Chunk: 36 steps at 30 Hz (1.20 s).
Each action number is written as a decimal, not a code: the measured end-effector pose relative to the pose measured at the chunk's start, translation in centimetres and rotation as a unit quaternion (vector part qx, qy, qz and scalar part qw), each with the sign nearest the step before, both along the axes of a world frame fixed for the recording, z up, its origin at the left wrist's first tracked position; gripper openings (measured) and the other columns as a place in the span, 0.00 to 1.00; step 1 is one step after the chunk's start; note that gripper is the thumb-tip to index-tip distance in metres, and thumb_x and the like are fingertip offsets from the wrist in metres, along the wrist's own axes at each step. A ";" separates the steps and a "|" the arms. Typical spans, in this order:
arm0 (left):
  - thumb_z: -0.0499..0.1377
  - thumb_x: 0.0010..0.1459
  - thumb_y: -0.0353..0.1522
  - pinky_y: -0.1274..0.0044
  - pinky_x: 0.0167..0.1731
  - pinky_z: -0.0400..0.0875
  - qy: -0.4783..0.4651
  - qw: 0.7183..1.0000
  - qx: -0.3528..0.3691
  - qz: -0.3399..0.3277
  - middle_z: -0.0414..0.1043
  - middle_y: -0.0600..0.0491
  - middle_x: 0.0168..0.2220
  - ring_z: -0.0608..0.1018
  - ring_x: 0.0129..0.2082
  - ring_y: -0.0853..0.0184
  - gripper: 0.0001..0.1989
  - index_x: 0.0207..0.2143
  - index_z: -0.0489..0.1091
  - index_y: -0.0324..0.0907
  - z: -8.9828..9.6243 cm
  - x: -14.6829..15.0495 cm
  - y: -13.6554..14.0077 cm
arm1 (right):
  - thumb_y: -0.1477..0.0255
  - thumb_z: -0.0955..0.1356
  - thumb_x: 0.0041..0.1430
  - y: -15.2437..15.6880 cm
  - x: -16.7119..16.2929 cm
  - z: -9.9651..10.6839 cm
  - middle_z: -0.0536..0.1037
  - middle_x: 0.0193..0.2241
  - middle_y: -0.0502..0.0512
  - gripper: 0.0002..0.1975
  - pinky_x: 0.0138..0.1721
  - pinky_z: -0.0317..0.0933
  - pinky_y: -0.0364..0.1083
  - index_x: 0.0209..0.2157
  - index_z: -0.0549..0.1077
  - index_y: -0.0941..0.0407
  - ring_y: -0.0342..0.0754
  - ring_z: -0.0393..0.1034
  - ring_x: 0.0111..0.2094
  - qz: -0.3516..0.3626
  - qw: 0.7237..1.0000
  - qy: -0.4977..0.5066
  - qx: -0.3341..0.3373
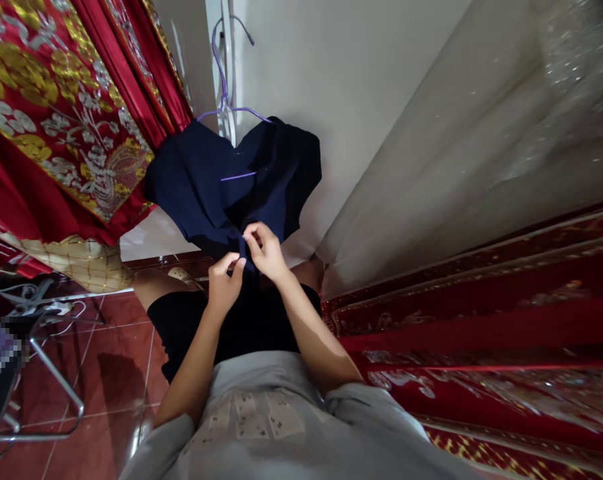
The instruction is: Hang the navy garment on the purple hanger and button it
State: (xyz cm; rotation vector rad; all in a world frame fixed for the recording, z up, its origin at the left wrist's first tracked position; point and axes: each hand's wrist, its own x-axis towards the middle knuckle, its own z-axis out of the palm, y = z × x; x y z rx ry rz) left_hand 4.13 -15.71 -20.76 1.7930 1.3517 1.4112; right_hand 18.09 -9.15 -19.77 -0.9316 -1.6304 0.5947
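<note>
A navy shirt hangs in front of me on a purple wire hanger, its neckline spread open so that the hanger's lower bar shows inside. My left hand pinches the front edge of the shirt between thumb and fingers, low on its middle. Just above and to the right, my right hand is closed on the same strip of cloth. Whether a button lies under the fingertips is too small to make out. The shirt's lower part falls into shadow near my lap.
Red embroidered cloth hangs at the left, and more red fabric lies along the right. A translucent plastic sheet slopes down at the right. A metal-framed chair stands on the red tiled floor.
</note>
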 end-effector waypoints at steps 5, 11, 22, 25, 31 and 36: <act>0.57 0.69 0.36 0.76 0.38 0.70 0.056 0.998 0.014 -0.028 0.75 0.52 0.31 0.78 0.32 0.64 0.11 0.35 0.72 0.41 0.6 0.8 -1.6 | 0.57 0.59 0.73 7.7 2.0 9.8 0.73 0.40 0.57 0.16 0.50 0.65 0.50 0.38 0.67 0.53 0.50 0.69 0.42 -0.085 0.983 -0.023 0.163; 0.57 0.69 0.35 0.71 0.41 0.72 0.098 0.991 0.024 -0.083 0.77 0.49 0.35 0.80 0.37 0.60 0.10 0.35 0.74 0.42 1.2 0.1 -0.2 | 0.56 0.59 0.73 10.9 2.8 19.0 0.71 0.42 0.58 0.15 0.49 0.65 0.49 0.39 0.67 0.52 0.51 0.70 0.44 -0.109 0.966 -0.067 0.224; 0.66 0.67 0.39 0.76 0.44 0.71 0.050 0.971 0.225 -0.057 0.72 0.55 0.34 0.73 0.35 0.69 0.14 0.50 0.72 0.43 18.5 -0.3 13.0 | 0.60 0.63 0.70 7.2 3.5 18.6 0.76 0.26 0.51 0.08 0.39 0.65 0.51 0.38 0.68 0.48 0.53 0.72 0.31 -0.095 0.955 -0.185 0.212; 0.64 0.67 0.32 0.76 0.42 0.70 0.132 0.963 0.226 -0.057 0.70 0.56 0.30 0.71 0.31 0.70 0.05 0.38 0.72 0.41 19.2 0.0 14.7 | 0.66 0.63 0.68 8.3 3.8 19.2 0.76 0.24 0.50 0.04 0.38 0.63 0.52 0.37 0.68 0.47 0.54 0.72 0.30 -0.118 0.943 -0.219 0.222; 0.61 0.68 0.28 0.73 0.44 0.70 0.236 0.948 0.199 -0.078 0.65 0.59 0.25 0.72 0.27 0.73 0.12 0.29 0.68 0.36 21.6 -0.5 14.6 | 0.67 0.62 0.70 10.0 4.3 19.4 0.75 0.26 0.51 0.06 0.38 0.62 0.51 0.41 0.69 0.51 0.53 0.73 0.31 -0.137 0.929 -0.254 0.232; 0.61 0.65 0.22 0.75 0.41 0.72 0.200 0.957 0.203 -0.048 0.67 0.58 0.24 0.70 0.26 0.74 0.08 0.30 0.72 0.35 22.6 -1.0 13.9 | 0.59 0.65 0.70 9.2 3.5 16.7 0.72 0.25 0.49 0.10 0.40 0.64 0.47 0.42 0.70 0.51 0.49 0.72 0.32 -0.073 0.961 -0.160 0.212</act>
